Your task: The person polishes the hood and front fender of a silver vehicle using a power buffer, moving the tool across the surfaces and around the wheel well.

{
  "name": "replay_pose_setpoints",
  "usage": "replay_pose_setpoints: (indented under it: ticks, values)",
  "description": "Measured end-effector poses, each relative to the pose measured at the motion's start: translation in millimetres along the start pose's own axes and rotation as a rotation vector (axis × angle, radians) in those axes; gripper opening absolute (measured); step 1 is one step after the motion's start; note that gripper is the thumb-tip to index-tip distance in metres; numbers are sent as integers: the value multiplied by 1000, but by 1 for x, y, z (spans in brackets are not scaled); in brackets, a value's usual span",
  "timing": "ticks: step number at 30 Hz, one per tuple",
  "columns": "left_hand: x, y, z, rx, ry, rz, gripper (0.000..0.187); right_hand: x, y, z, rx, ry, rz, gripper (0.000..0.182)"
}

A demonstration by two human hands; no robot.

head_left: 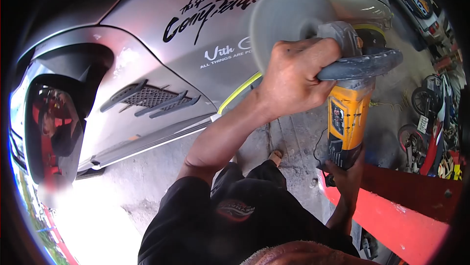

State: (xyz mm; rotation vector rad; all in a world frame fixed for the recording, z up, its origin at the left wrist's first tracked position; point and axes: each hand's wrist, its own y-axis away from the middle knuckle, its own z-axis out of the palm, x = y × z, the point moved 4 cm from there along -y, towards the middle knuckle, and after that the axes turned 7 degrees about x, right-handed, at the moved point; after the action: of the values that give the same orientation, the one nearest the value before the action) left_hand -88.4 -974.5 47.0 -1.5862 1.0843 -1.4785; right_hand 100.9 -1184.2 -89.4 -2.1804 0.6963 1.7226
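Note:
My left hand [296, 76] is wrapped round the dark loop handle [362, 64] at the front of a yellow and black power polisher [347, 118]. Lower down, my right hand [346, 174] grips the rear end of the same tool, its fingers partly hidden. The round grey pad [286, 20] looks blurred and is up against or close to the silver car panel [147, 20]; contact cannot be made out. Part of the black lettering [210, 13] is covered by the pad. Yellow-green tape [238, 93] runs along the panel's lower edge.
A side mirror [54, 128] juts out at the left, beside a dark vent [149, 99] on the car. A red surface [391, 216] lies close to my right arm. Motorcycles [423, 138] stand at the right, with another vehicle [426, 15] behind.

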Motion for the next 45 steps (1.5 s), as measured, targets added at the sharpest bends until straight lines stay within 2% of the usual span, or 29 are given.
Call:
replay_pose_setpoints:
  ticks: [4, 7, 8, 10, 12, 14, 16, 19, 22, 25, 28, 34, 36, 40, 43, 45]
  values:
    - [11, 10, -28, -23, 8, -30, 26, 10, 15, 24, 11, 19, -92, 91]
    - [25, 27, -74, -71, -70, 19, 18, 27, 43, 59, 21, 107, -156, 95]
    - [27, 35, -90, -74, -65, 28, 17, 20, 53, 77, -3, 90, -155, 97]
    - [34, 49, -125, -126, -70, 166, 15, 35, 74, 110, -21, -8, -70, 99]
    - [39, 59, -160, -210, -69, 174, 24, 36, 98, 146, -30, -12, -48, 99]
    - [43, 70, -190, -177, 9, 122, 27, 45, 120, 177, -14, -3, -45, 99]
    - [44, 80, -217, -263, 47, 73, 34, 60, 138, 206, -9, 2, -62, 99]
    - [55, 96, -241, -284, -76, 49, 30, 61, 156, 235, -64, -45, -110, 106]
    - [65, 108, -253, -387, -169, 28, 30, 80, 171, 257, -89, -59, -80, 105]
    - [68, 125, -255, -405, -195, 27, 32, 107, 183, 279, -131, -145, -64, 105]
    - [70, 136, -250, -593, -248, 32, 31, 129, 190, 292, -190, -163, 27, 105]
    - [68, 121, -225, -608, -254, 127, 32, 130, 179, 292, -118, -250, -53, 101]
    - [63, 115, -210, -616, -290, 176, 26, 130, 168, 287, -110, -277, 16, 101]
    - [48, 101, -174, -628, -308, 252, 38, 129, 147, 273, -56, -284, 58, 96]
    - [36, 88, -132, -594, -210, 281, 25, 128, 130, 267, 11, -358, 48, 93]
    - [32, 79, -109, -531, -111, 306, 39, 125, 121, 261, 32, -389, 87, 93]
